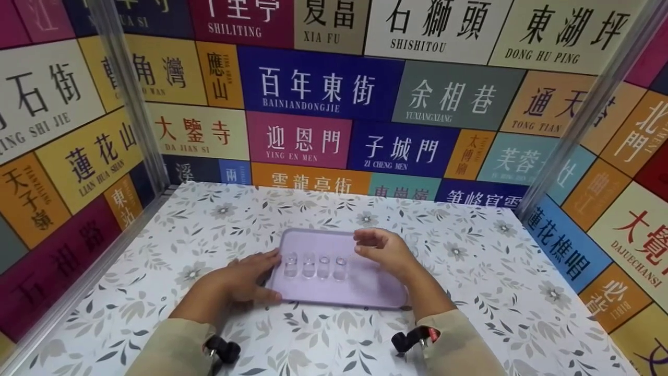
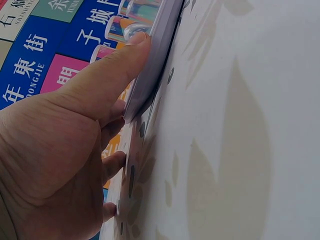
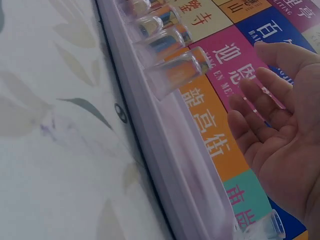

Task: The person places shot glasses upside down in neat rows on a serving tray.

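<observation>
Nearest on my head feed: two pale sleeves (image 1: pixel 464 347), each wrist carrying a black clip-on device (image 1: pixel 224 350). Under them, a table (image 1: pixel 469 250) covered in a grey-and-beige leaf and flower print.

Left hand (image 1: pixel 242 279): fingers spread, nothing clasped. I read its thumb on the near-left rim of the lilac tray (image 1: pixel 313 295), other fingertips at the left edge and on the tabletop.

Right hand (image 1: pixel 386 253): raised over the tray's right part, fingers loosely bent, grasping nothing.

Tray lies flat mid-table. On its left half I count four small clear cups (image 1: pixel 308 267), standing in a row just apart. My right wrist feed gives another clear cup (image 3: pixel 265 227) near that hand, cut by the frame; I cannot tell what it stands on.

Farthest: a wall (image 1: pixel 321 83) of multicoloured panels with Chinese place names and romanised captions.
</observation>
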Tool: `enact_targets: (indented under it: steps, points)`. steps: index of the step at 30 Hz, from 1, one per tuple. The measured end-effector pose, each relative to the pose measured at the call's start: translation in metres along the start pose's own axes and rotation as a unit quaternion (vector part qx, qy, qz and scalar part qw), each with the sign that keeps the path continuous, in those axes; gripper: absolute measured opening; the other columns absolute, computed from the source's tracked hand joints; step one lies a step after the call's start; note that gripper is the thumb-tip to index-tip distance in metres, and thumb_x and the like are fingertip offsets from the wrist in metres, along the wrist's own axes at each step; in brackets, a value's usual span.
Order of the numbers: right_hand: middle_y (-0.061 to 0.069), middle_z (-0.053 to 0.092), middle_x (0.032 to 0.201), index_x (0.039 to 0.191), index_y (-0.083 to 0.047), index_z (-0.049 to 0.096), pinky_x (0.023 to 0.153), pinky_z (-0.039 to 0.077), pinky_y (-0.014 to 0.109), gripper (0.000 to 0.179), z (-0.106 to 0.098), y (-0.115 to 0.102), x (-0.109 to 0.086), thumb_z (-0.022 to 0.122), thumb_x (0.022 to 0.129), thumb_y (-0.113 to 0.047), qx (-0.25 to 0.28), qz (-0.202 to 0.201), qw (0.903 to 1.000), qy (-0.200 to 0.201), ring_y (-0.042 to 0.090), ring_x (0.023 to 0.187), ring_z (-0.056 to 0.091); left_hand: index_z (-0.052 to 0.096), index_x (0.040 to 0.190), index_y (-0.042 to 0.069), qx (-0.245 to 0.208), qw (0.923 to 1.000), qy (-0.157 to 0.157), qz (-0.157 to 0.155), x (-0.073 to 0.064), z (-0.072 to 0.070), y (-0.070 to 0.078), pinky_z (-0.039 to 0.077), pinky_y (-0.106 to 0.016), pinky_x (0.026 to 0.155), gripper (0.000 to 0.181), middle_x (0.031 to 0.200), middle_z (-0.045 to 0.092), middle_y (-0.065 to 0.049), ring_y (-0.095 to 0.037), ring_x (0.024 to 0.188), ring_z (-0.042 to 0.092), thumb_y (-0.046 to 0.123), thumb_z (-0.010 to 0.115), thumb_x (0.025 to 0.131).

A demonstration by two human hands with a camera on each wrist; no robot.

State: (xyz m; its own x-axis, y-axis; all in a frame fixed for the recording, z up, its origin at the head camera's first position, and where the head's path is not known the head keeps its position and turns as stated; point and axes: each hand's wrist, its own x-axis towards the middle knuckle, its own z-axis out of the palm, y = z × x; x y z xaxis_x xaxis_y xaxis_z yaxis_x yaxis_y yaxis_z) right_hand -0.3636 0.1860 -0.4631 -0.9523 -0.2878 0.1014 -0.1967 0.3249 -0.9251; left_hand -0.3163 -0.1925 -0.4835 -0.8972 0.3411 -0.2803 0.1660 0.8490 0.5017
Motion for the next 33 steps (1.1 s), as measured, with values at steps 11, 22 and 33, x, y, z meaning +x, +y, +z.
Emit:
enact_targets:
  steps: [11,22,33]
  points:
    - [0.008,0.072,0.138,0.139,-0.013,0.071,0.099,0.058,0.026,0.049,-0.034,0.002,-0.003,0.085,0.093,-0.023,0.019,0.022,0.9982,0.052,0.024,0.127,0.066,0.029,0.17,0.037,0.001,1.0,0.004,0.003,-0.002,0.0,0.002,0.0,-0.067,0.136,0.104,0.18,0.013,0.019,-0.026,0.171,0.009,0.065,0.082,0.084]
    - [0.012,0.068,0.144,0.143,-0.014,0.067,0.095,0.059,0.019,0.055,-0.067,0.014,-0.015,0.085,0.094,-0.03,-0.005,0.045,0.9964,0.072,0.022,0.127,0.064,0.03,0.169,0.039,-0.007,1.0,0.002,-0.005,-0.003,-0.002,0.004,-0.002,-0.067,0.136,0.106,0.18,0.014,0.02,-0.027,0.171,0.01,0.065,0.084,0.081]
    - [0.018,0.064,0.15,0.146,-0.012,0.065,0.096,0.057,0.016,0.06,-0.1,0.025,-0.032,0.084,0.094,-0.035,-0.028,0.048,0.9948,0.085,0.02,0.129,0.063,0.03,0.17,0.036,-0.003,1.0,0.001,0.003,-0.003,-0.002,0.004,-0.002,-0.068,0.136,0.106,0.18,0.013,0.018,-0.028,0.171,0.01,0.065,0.083,0.082]
